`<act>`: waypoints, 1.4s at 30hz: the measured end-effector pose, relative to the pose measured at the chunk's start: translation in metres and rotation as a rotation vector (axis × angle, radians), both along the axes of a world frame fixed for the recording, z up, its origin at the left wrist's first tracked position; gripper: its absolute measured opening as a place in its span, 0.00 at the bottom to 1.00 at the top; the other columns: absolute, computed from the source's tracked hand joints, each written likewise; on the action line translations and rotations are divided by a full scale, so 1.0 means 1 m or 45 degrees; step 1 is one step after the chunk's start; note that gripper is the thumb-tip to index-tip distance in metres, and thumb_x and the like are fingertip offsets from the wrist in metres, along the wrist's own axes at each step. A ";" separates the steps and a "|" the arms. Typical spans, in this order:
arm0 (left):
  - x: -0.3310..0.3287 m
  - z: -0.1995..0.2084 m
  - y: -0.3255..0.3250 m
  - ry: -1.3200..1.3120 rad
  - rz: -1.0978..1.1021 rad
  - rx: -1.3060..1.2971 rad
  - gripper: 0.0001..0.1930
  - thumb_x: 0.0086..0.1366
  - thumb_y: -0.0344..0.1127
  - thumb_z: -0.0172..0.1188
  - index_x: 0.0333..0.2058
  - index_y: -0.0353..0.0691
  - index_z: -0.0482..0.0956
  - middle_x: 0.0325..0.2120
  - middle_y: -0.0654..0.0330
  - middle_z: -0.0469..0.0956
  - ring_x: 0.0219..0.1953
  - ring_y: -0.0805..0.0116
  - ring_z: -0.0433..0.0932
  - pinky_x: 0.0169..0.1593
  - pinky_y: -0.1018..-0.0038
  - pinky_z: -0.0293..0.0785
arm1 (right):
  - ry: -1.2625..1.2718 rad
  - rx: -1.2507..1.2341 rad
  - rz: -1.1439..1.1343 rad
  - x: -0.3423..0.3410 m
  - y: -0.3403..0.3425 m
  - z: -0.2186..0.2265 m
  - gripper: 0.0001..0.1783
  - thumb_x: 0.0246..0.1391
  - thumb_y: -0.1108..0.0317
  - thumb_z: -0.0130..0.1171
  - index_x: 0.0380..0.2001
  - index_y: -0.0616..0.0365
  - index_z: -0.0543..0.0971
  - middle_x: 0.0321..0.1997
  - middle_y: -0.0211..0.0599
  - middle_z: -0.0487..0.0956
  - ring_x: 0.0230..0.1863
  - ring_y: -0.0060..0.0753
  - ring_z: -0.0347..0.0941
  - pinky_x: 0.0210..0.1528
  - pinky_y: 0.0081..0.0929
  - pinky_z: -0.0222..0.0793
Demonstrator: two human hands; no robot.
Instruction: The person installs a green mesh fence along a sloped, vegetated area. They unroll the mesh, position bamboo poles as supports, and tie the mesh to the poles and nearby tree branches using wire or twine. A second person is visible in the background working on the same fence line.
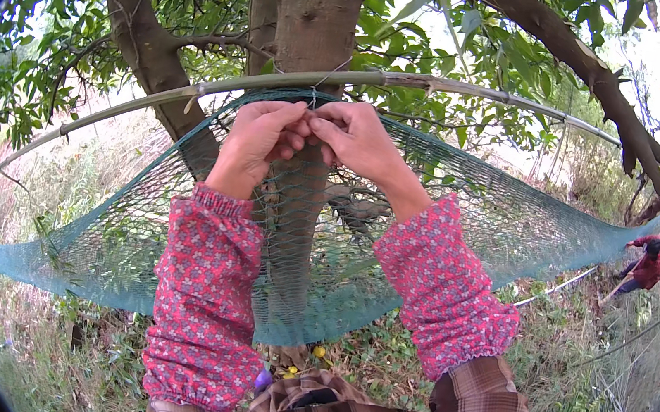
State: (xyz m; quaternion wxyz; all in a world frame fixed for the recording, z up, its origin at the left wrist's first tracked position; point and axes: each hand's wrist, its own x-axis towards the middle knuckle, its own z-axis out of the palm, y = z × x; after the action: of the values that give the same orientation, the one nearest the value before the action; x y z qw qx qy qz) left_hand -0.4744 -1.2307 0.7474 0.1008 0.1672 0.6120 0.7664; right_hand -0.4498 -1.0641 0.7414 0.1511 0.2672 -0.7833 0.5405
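Both hands meet at the top edge of a green mesh net (505,204), just under a long bent pole (220,87). My left hand (257,136) is closed in a pinch, fingertips touching those of my right hand (361,145). The right thumb and forefinger are pinched too. Between the fingertips a thin pale strand (314,97) rises toward the pole; it looks like wire or string, but I cannot tell which. The net hangs from the gathered upper edge and spreads out to both sides. My fingers partly hide the tied spot.
A thick tree trunk (314,25) stands right behind the pole, with a branch (568,46) overhead at right and another limb (140,31) at left. A person in a red top (651,265) holds a long stick at far right. Yellow fruits (319,351) lie below.
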 end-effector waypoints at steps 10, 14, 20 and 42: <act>-0.005 -0.048 0.036 0.794 0.355 0.162 0.08 0.62 0.31 0.56 0.28 0.31 0.77 0.19 0.66 0.74 0.20 0.81 0.69 0.24 0.84 0.65 | 0.545 0.500 -0.567 -0.007 -0.018 0.021 0.12 0.42 0.68 0.53 0.15 0.66 0.75 0.15 0.42 0.74 0.18 0.41 0.72 0.24 0.37 0.66; 0.002 -0.054 0.096 1.029 1.184 0.262 0.19 0.59 0.34 0.60 0.43 0.26 0.66 0.32 0.63 0.76 0.31 0.76 0.73 0.34 0.76 0.72 | 0.450 0.926 -0.741 0.010 -0.045 0.035 0.12 0.40 0.66 0.53 0.16 0.65 0.77 0.20 0.55 0.74 0.29 0.57 0.73 0.32 0.46 0.69; 0.009 -0.061 0.042 0.417 0.277 0.286 0.10 0.65 0.36 0.54 0.32 0.33 0.75 0.24 0.65 0.74 0.22 0.80 0.70 0.23 0.83 0.65 | 0.357 0.608 -0.682 0.031 -0.012 0.041 0.14 0.50 0.61 0.53 0.22 0.60 0.79 0.25 0.46 0.78 0.31 0.51 0.76 0.35 0.41 0.71; 0.008 -0.062 0.126 0.537 -0.238 0.390 0.10 0.62 0.32 0.55 0.42 0.37 0.75 0.32 0.60 0.78 0.28 0.79 0.75 0.30 0.83 0.70 | 0.411 1.046 -0.751 0.026 -0.039 0.040 0.10 0.44 0.67 0.54 0.19 0.62 0.79 0.22 0.52 0.78 0.30 0.56 0.76 0.36 0.44 0.73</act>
State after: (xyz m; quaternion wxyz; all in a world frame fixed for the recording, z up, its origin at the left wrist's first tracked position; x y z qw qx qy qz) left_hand -0.4661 -1.1045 0.6858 0.0150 0.3923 0.4785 0.7854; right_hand -0.4238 -1.1035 0.7809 0.2983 0.1524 -0.9392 0.0756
